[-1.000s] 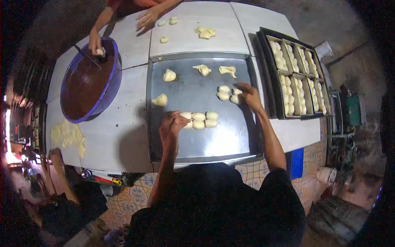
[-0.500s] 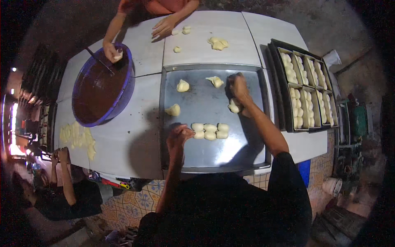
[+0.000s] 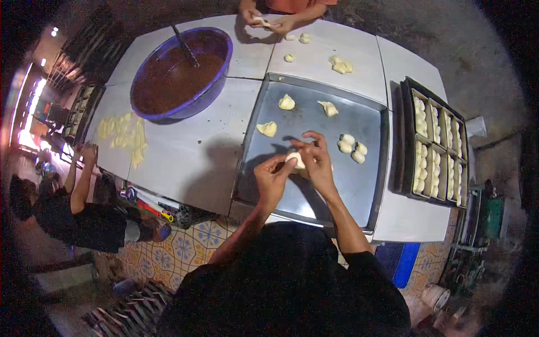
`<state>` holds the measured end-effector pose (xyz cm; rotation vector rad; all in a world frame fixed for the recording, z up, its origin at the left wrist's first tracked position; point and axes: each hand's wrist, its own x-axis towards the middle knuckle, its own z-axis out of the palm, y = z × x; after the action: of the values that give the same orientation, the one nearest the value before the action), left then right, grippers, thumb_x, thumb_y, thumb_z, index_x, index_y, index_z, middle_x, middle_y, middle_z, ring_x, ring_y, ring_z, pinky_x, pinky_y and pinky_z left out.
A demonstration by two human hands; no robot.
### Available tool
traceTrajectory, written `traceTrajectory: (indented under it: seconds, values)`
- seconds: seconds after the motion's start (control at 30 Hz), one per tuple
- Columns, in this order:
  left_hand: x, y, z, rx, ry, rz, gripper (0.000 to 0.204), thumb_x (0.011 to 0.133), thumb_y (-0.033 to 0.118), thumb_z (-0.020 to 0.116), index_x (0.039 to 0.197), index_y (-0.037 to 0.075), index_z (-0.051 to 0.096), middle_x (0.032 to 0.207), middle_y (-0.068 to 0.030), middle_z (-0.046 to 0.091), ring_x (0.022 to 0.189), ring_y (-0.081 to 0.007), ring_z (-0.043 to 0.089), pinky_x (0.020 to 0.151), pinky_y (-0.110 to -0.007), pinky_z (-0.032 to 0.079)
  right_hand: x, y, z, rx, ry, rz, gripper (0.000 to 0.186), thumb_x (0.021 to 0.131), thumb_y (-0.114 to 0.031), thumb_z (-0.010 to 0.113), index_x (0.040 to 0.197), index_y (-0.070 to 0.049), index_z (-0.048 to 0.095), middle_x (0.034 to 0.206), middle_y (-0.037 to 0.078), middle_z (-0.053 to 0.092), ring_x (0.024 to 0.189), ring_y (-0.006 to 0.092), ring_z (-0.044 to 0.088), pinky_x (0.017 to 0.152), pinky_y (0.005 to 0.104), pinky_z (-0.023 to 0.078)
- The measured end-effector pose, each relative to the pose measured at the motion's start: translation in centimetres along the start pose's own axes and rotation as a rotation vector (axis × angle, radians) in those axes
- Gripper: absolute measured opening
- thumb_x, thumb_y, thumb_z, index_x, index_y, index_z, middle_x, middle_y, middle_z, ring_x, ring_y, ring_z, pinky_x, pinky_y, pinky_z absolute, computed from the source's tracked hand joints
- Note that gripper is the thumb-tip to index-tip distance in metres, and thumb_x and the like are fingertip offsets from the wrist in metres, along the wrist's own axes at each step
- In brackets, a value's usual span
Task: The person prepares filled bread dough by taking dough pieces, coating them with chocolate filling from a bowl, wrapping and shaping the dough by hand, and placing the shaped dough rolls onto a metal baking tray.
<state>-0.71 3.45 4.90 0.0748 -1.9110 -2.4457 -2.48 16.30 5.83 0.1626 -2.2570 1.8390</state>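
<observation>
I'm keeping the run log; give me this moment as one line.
left hand: at dough piece | right hand: at same dough piece | metal tray: beneath both

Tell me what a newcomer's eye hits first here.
Probably the big purple tub of brown mass at the far left of the white table, a dark handle sticking up from it. Next, the left hand and right hand meeting at a pale dough piece over the metal tray. Then the black-framed pan at the table's right, its compartments filled with pale dough rolls.
</observation>
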Motion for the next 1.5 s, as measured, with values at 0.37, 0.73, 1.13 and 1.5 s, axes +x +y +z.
traceTrajectory:
  seconds: [0.37,0.73,1.13,1.5]
  values:
    - [3.3,1.8,-3.3,-1.299,-0.686,-0.386,0.099,0.076,0.071,0.050,0.134,-0.008,0.032,0.128,-0.0221,0.046,0.119,-0.0346,0.045,0.102,-0.045,0.035,0.8,2.3,2.9,0.810,-0.299,0.244,0.092,0.075,-0.034,0.073,0.145,-0.011,0.018,0.142,0.010,0.032,0.129,0.0232,0.035,0.102,0.0362,0.035]
    - [34.2,4.6,-24.1,1.049,0.337,0.463,0.098,0.082,0.078,0.013,0.078,-0.004,0.064,0.069,-0.0120,0.064,0.065,-0.0238,0.062,0.060,-0.038,0.047,0.5,3.5,4.8,0.713,-0.163,0.312,0.075,0.087,-0.036,0.062,0.145,-0.014,0.020,0.137,0.007,0.034,0.110,0.0138,0.047,0.078,0.0285,0.049]
    - [21.7,3.2,-16.7,-0.305,-0.459,-0.067,0.098,0.084,0.077,0.017,0.100,-0.006,0.066,0.089,-0.0186,0.066,0.092,-0.0274,0.062,0.082,-0.037,0.047,2.4,3.5,5.9,1.007,-0.156,0.502,0.063,0.095,-0.025,0.051,0.144,-0.002,0.019,0.127,0.016,0.048,0.098,0.0177,0.055,0.077,0.0269,0.050]
    - [3.3,3.7,-2.7,-0.256,-0.190,-0.360,0.034,0.092,0.014,0.053,0.120,-0.005,0.052,0.109,-0.0104,0.058,0.104,-0.0170,0.055,0.090,-0.028,0.043,-2.3,1.8,3.8,-0.302,0.042,-0.227,0.039,0.077,-0.008,0.064,0.116,-0.001,0.059,0.108,0.016,0.050,0.104,0.0310,0.045,0.089,0.0373,0.040]
